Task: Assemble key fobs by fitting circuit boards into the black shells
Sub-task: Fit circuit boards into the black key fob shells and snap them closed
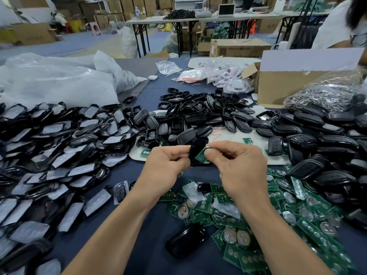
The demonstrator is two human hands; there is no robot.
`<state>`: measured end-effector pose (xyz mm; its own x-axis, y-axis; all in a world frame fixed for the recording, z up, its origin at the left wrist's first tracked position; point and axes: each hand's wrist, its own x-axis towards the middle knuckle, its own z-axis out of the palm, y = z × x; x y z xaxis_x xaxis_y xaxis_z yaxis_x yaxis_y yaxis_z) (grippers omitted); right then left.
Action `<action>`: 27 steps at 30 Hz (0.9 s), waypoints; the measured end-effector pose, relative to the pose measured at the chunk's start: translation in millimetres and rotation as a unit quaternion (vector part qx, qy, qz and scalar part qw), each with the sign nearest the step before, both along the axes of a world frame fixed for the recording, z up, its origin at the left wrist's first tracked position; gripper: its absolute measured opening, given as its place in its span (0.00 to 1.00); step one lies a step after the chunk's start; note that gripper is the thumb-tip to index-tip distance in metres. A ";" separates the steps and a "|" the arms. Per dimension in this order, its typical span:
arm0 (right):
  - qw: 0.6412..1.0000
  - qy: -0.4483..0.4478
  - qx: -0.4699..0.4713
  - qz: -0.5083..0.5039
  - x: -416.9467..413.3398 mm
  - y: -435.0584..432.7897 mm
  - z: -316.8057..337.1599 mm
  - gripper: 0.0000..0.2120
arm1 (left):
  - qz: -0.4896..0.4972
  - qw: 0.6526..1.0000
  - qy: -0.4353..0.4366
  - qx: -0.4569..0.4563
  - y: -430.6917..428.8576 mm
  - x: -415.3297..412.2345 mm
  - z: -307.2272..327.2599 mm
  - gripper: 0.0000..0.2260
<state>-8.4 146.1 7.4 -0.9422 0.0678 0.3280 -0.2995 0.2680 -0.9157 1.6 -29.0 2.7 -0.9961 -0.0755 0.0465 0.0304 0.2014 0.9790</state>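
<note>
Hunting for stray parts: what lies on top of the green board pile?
Two white pads and a small black piece lie on the boards. The right forearm covers part of the pile, so anything there is hidden.

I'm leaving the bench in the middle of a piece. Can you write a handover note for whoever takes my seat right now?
Left hand: grips a black shell, held up over the table.
Right hand: fingers pinch a green circuit board, tilted against the shell and not seated.
Supplies: loose circuit boards are heaped front right; empty shells are piled beyond the hands.
Done: board brought to shell.
Left: press it in, then work through the heap.
</note>
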 end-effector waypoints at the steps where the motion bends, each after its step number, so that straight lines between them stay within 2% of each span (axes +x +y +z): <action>1: 1.000 -0.001 -0.003 0.009 -0.9 0.6 -0.4 0.11 | 0.002 1.000 -0.008 -0.011 0.4 0.0 -0.6 0.17; 7: 0.997 0.024 0.075 -0.006 -1.6 -1.3 -7.0 0.06 | -0.036 0.999 -0.006 -0.014 2.2 4.3 5.4 0.17; 14: 0.996 0.057 0.065 -0.023 -1.9 -0.7 -9.2 0.05 | -0.057 0.998 0.011 -0.012 2.2 6.6 10.7 0.25; 20: 0.993 0.072 0.084 -0.029 0.1 -1.2 -6.0 0.05 | -0.054 0.998 -0.013 0.001 1.3 6.1 8.1 0.20; 27: 0.991 0.066 0.105 -0.041 1.0 -3.3 -4.3 0.04 | -0.059 0.998 -0.013 0.033 4.8 9.9 11.6 0.22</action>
<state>-7.4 142.8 3.1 -0.8842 0.0599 0.4633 -0.3823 0.4769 -0.7914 11.5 -24.3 14.2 -0.9990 0.0409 0.0195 0.0248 0.1323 0.9909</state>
